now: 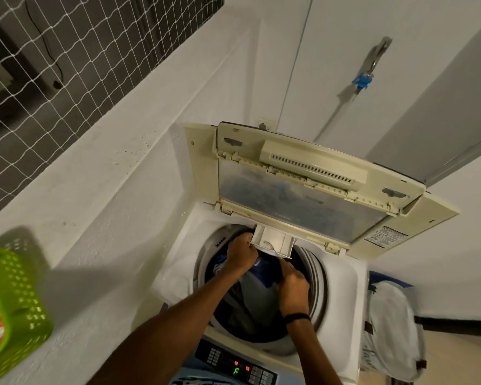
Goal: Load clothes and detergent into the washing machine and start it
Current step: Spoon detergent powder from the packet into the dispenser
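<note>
A white top-loading washing machine (342,279) stands with its folding lid (303,195) raised. Blue, grey and dark clothes (250,293) lie in the drum. A white detergent drawer (274,243) is pulled out over the drum at the back rim. My left hand (240,255) grips the drawer's left front corner. My right hand (293,284) reaches up toward the drawer's right underside, fingers pointing at it; whether it holds anything cannot be told. The control panel (233,362) at the front shows lit red and green digits.
A green plastic basket (14,301) sits on the white ledge (100,218) at left. A white laundry bag (392,329) hangs by the machine's right side. A tap with a blue fitting (363,80) is on the wall behind. Netting (67,65) covers the window at upper left.
</note>
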`<state>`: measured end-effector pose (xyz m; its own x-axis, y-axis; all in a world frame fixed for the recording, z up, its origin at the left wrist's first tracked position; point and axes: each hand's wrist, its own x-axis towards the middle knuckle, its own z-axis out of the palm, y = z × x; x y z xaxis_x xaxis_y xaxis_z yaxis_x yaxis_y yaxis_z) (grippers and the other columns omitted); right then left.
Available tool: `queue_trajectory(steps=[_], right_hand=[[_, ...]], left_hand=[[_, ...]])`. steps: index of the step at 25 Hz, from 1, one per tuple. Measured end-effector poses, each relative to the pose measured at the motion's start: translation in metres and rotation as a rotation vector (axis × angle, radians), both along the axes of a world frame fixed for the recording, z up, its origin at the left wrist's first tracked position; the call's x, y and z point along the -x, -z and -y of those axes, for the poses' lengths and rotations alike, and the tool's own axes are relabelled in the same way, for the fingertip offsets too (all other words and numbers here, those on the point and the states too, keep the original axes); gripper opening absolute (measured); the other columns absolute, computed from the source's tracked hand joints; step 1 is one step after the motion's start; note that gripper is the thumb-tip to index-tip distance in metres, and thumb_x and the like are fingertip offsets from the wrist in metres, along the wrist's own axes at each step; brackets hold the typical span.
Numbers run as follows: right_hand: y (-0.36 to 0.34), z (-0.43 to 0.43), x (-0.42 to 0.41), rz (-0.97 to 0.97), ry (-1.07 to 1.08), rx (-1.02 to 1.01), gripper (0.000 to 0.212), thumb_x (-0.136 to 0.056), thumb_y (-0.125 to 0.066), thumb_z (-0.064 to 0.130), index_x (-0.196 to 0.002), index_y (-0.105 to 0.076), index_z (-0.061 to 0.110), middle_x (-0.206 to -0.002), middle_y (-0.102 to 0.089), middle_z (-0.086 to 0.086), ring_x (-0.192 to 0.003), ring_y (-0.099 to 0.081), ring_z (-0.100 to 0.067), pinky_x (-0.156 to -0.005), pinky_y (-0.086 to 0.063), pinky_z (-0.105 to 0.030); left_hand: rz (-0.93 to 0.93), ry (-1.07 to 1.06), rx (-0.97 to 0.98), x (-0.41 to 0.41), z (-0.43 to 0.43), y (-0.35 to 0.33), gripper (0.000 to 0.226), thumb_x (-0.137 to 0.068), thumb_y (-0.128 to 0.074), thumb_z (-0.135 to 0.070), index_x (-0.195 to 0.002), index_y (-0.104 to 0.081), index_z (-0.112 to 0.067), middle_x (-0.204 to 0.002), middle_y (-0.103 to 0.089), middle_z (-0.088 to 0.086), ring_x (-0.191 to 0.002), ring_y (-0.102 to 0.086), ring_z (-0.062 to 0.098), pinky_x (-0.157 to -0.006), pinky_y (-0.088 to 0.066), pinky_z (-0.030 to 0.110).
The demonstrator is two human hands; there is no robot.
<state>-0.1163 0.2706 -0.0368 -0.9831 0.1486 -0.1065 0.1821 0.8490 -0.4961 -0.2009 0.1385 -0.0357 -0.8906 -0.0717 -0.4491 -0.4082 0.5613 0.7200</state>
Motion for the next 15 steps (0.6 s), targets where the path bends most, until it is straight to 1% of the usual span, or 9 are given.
queue_trajectory(steps=[2, 4, 6, 8, 9, 10, 12, 13, 15], right_hand=[[0.001, -0.002, 0.001, -0.017, 0.066, 0.006, 0.042, -0.082, -0.066, -0.003, -0.122, -0.063, 0.010, -0.104, -0.072, -0.009, -0.093, -0.070, -0.025, -0.083, -0.057, -0.031], [-0.004, -0.003, 0.003, -0.055, 0.156, 0.029, 0.037, -0.085, -0.061, -0.004, -0.119, -0.067, 0.010, -0.095, -0.074, -0.011, -0.082, -0.071, -0.028, -0.075, -0.056, -0.031], [-0.015, -0.003, 0.002, -0.071, 0.277, 0.085, 0.031, -0.089, -0.060, 0.001, -0.116, -0.070, 0.010, -0.091, -0.076, -0.013, -0.077, -0.070, -0.030, -0.071, -0.049, -0.025], [-0.028, -0.002, -0.003, -0.053, 0.407, 0.220, 0.025, -0.091, -0.061, 0.006, -0.113, -0.072, 0.009, -0.093, -0.076, -0.014, -0.076, -0.067, -0.023, -0.071, -0.043, -0.022], [-0.036, -0.001, -0.006, -0.026, 0.468, 0.357, 0.023, -0.091, -0.062, 0.007, -0.112, -0.073, 0.008, -0.097, -0.076, -0.014, -0.078, -0.065, -0.019, -0.073, -0.045, -0.023], [-0.045, 0.001, -0.008, 0.015, 0.541, 0.545, 0.023, -0.090, -0.063, 0.007, -0.112, -0.072, 0.007, -0.101, -0.075, -0.013, -0.084, -0.065, -0.017, -0.078, -0.048, -0.025], [-0.066, 0.007, -0.013, 0.082, 0.684, 0.967, 0.026, -0.088, -0.064, 0.001, -0.114, -0.069, 0.003, -0.105, -0.073, -0.014, -0.095, -0.068, -0.023, -0.088, -0.053, -0.033], [-0.077, 0.013, -0.015, 0.104, 0.718, 1.116, 0.028, -0.087, -0.064, -0.003, -0.115, -0.067, -0.001, -0.105, -0.072, -0.016, -0.099, -0.068, -0.026, -0.091, -0.054, -0.035], [-0.099, 0.026, -0.019, 0.120, 0.715, 1.259, 0.028, -0.084, -0.064, -0.008, -0.112, -0.066, -0.005, -0.104, -0.071, -0.018, -0.101, -0.067, -0.029, -0.089, -0.057, -0.033]], left_hand=[[-0.005, -0.006, -0.014, -0.001, 0.003, -0.008, 0.033, -0.089, -0.052, -0.003, -0.118, -0.066, -0.007, -0.121, -0.069, 0.010, -0.114, -0.062, 0.027, -0.096, -0.049, 0.034], [-0.003, -0.021, -0.030, -0.004, 0.007, -0.014, 0.035, -0.090, -0.052, -0.002, -0.123, -0.063, -0.003, -0.126, -0.066, 0.013, -0.118, -0.061, 0.027, -0.095, -0.045, 0.030], [-0.005, -0.041, -0.058, -0.006, 0.012, -0.021, 0.037, -0.091, -0.052, -0.001, -0.127, -0.060, -0.002, -0.130, -0.064, 0.014, -0.121, -0.059, 0.026, -0.097, -0.045, 0.030], [-0.023, -0.059, -0.095, -0.010, 0.020, -0.033, 0.040, -0.092, -0.053, -0.003, -0.131, -0.058, -0.003, -0.135, -0.061, 0.014, -0.123, -0.058, 0.025, -0.098, -0.045, 0.028], [-0.036, -0.067, -0.110, -0.013, 0.024, -0.041, 0.041, -0.092, -0.053, -0.004, -0.133, -0.057, -0.005, -0.136, -0.060, 0.012, -0.124, -0.058, 0.024, -0.097, -0.044, 0.025], [-0.062, -0.074, -0.117, -0.016, 0.029, -0.049, 0.041, -0.093, -0.053, -0.006, -0.133, -0.057, -0.007, -0.136, -0.061, 0.009, -0.124, -0.058, 0.022, -0.094, -0.042, 0.021], [-0.123, -0.099, -0.121, -0.022, 0.042, -0.068, 0.041, -0.092, -0.054, -0.011, -0.132, -0.059, -0.012, -0.132, -0.063, 0.003, -0.122, -0.059, 0.018, -0.094, -0.042, 0.019], [-0.160, -0.122, -0.131, -0.026, 0.051, -0.077, 0.040, -0.091, -0.054, -0.014, -0.131, -0.061, -0.015, -0.131, -0.065, 0.002, -0.121, -0.061, 0.018, -0.097, -0.044, 0.021], [-0.227, -0.163, -0.158, -0.036, 0.070, -0.096, 0.038, -0.091, -0.056, -0.017, -0.128, -0.063, -0.017, -0.127, -0.067, 0.001, -0.118, -0.063, 0.017, -0.101, -0.048, 0.028]])
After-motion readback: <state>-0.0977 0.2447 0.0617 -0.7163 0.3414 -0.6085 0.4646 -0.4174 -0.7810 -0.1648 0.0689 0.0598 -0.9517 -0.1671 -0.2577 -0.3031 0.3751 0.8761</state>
